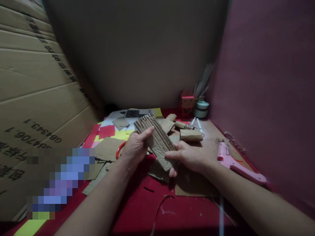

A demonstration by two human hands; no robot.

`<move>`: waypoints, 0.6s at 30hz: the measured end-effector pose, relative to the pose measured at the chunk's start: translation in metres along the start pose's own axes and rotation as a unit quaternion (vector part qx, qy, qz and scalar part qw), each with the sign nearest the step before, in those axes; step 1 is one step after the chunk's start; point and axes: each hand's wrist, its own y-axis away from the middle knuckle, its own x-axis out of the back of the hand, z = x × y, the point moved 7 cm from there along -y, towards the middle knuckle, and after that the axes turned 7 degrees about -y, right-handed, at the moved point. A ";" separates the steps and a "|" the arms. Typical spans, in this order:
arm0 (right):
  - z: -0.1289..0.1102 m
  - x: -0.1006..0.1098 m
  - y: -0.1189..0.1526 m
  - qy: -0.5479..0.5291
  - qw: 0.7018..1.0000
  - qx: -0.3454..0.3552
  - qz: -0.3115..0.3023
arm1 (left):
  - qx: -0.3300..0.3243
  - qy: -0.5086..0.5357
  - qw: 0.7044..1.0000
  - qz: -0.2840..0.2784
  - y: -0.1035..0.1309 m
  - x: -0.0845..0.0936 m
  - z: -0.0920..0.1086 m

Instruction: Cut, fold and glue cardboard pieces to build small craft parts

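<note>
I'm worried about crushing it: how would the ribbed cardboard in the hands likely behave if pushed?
The ribbed cardboard is probably light, being corrugated board. It's likely fairly stiff along its ridges, but those exposed ridges may crush.

Corrugated cardboard (160, 145) central, carton (36, 108) left; glue gun (223, 153) right, jar (201, 109) behind it

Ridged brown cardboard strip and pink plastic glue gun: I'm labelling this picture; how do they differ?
The cardboard strip is held by the left hand and right hand; the glue gun lies unheld. The cardboard strip is brown and ridged; the glue gun is pink and smoother.
</note>
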 end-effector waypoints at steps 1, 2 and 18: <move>0.000 0.001 -0.001 -0.001 1.000 0.007 0.000 | 0.014 -0.032 0.999 -0.035 0.003 -0.005 -0.004; 0.000 0.002 -0.002 -0.005 1.000 0.014 -0.001 | 0.028 -0.066 0.995 -0.066 0.006 -0.009 -0.008; -0.025 0.016 0.002 -0.009 0.976 0.187 0.107 | -0.035 -0.236 0.969 -0.071 0.015 -0.019 0.005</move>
